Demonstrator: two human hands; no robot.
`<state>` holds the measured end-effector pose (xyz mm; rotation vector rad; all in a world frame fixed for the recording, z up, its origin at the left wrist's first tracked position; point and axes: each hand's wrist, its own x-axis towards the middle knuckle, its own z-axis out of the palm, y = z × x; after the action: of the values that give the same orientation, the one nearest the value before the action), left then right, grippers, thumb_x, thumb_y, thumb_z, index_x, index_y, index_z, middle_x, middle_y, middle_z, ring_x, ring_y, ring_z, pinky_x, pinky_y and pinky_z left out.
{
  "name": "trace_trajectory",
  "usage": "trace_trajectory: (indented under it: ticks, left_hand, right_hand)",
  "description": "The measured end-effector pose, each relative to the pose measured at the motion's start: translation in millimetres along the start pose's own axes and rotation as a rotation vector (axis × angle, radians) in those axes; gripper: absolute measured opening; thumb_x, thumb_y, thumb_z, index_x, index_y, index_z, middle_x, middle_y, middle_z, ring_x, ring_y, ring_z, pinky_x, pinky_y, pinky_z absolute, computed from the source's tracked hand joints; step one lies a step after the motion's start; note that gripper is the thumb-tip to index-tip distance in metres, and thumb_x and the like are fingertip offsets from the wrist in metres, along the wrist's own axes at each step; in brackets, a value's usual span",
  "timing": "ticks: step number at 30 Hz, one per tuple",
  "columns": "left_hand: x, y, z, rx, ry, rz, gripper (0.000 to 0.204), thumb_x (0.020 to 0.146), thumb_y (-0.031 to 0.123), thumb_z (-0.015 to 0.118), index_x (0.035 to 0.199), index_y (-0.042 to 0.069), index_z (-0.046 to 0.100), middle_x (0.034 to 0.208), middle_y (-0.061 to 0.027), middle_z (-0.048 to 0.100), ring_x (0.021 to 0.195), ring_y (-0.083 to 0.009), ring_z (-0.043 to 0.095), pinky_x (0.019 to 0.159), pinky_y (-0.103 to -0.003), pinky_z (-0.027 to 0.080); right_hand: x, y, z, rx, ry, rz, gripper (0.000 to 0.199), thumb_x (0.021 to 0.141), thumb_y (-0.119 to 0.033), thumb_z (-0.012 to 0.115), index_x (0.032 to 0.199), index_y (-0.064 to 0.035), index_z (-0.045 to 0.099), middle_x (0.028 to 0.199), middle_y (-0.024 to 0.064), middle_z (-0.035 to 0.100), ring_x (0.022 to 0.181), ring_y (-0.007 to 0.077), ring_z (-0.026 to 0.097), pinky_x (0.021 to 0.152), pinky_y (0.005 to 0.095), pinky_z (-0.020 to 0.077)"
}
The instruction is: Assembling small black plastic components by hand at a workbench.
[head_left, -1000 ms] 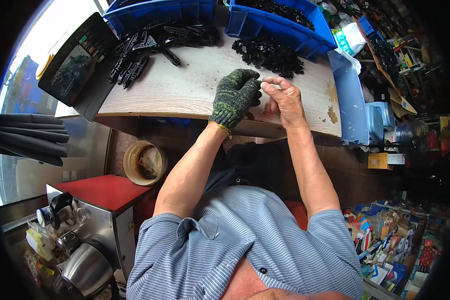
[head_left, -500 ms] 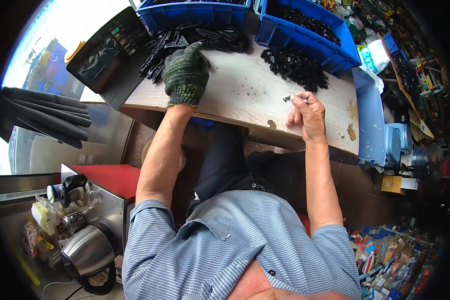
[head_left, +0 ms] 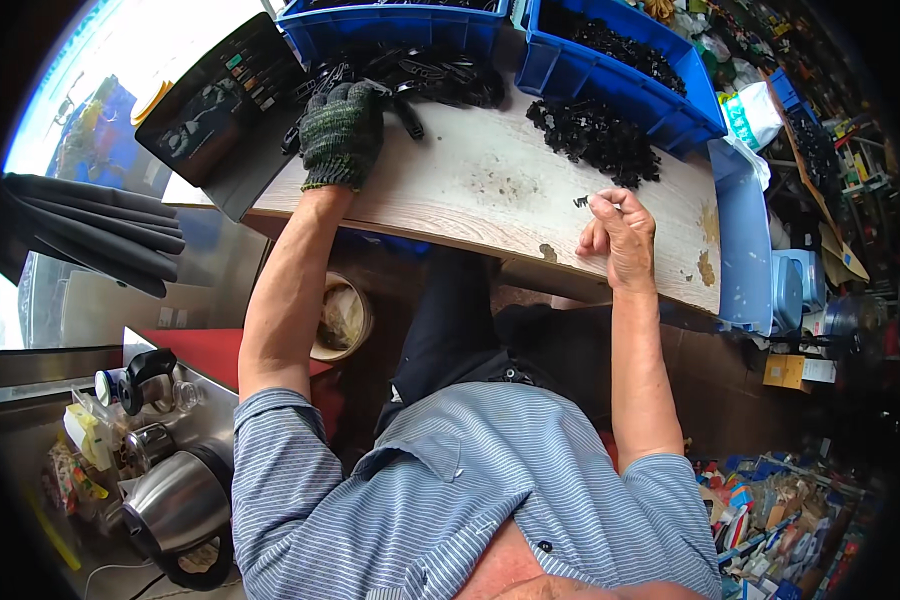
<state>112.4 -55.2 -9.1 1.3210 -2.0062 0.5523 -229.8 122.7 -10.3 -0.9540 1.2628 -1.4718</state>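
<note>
My left hand [head_left: 342,138], in a dark green and grey knit glove, rests at the near edge of a heap of long black plastic parts [head_left: 448,80]. Its fingers curl downward, and what lies under them is hidden. A black part [head_left: 408,118] sticks out of the heap just right of the glove. My bare right hand [head_left: 625,232] is over the front right of the table, thumb and forefinger pinched on a small black zigzag-shaped piece [head_left: 581,202]. Behind it lies a pile of small black pieces [head_left: 598,142].
Two blue bins [head_left: 625,82] [head_left: 395,32] holding black parts stand along the table's back. A dark folding panel [head_left: 220,110] is at the left end of the pale table [head_left: 460,195]. A blue plastic sheet or tub [head_left: 742,235] borders its right end. Below left sits a steel kettle [head_left: 175,505].
My left hand has shifted left and slightly down along the heap, its forearm swinging left and uncovering a round container below. My right hand keeps its pinch, nearly still.
</note>
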Motion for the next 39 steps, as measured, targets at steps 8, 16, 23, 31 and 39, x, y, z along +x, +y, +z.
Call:
trace_trajectory:
  ticks: [8,16,23,31,39]
  left_hand:
    - [-4,16,-10,-0.174,0.144,0.164,0.032,0.089,0.011,0.059,0.121,0.012,0.063,0.099,-0.0116,0.069,0.091,-0.0341,0.065,0.081,-0.046,0.052]
    - [-27,70,-27,-0.424,-0.217,0.350,0.023,0.090,0.010,0.060,0.109,0.016,0.071,0.112,-0.0144,0.068,0.107,-0.0357,0.062,0.092,-0.047,0.051]
    - [-32,83,-42,-0.469,-0.270,0.301,0.015,0.083,0.022,0.070,0.096,0.015,0.071,0.100,-0.0123,0.063,0.104,-0.0370,0.058,0.089,-0.048,0.049]
    - [-41,117,-49,-0.396,-0.336,0.111,0.021,0.082,0.029,0.074,0.093,0.011,0.069,0.091,-0.0111,0.062,0.089,-0.0352,0.061,0.075,-0.048,0.052]
    - [-59,120,-37,-0.501,-0.093,0.061,0.030,0.083,0.009,0.064,0.112,0.011,0.068,0.112,-0.0130,0.068,0.098,-0.0354,0.065,0.084,-0.047,0.053]
  right_hand:
    - [-1,0,3,0.018,0.030,-0.021,0.021,0.087,-0.019,0.078,0.094,-0.0051,0.064,0.049,-0.0005,0.048,0.041,0.0114,0.054,0.044,0.0269,0.0501]
    - [-2,1,2,0.009,0.043,-0.016,0.023,0.087,-0.023,0.077,0.095,-0.0069,0.063,0.049,-0.0005,0.048,0.043,0.0117,0.054,0.044,0.0281,0.0509]
    - [-3,2,2,-0.002,0.048,-0.020,0.022,0.087,-0.023,0.077,0.094,-0.0073,0.063,0.049,0.0001,0.048,0.042,0.0123,0.054,0.044,0.0281,0.0508]
    - [-3,1,4,-0.016,0.061,-0.023,0.021,0.087,-0.023,0.077,0.093,-0.0077,0.063,0.049,0.0000,0.048,0.042,0.0120,0.053,0.043,0.0281,0.0500]
    - [-3,0,5,-0.018,0.068,-0.023,0.022,0.087,-0.023,0.077,0.093,-0.0074,0.064,0.049,-0.0002,0.048,0.043,0.0117,0.054,0.045,0.0281,0.0513]
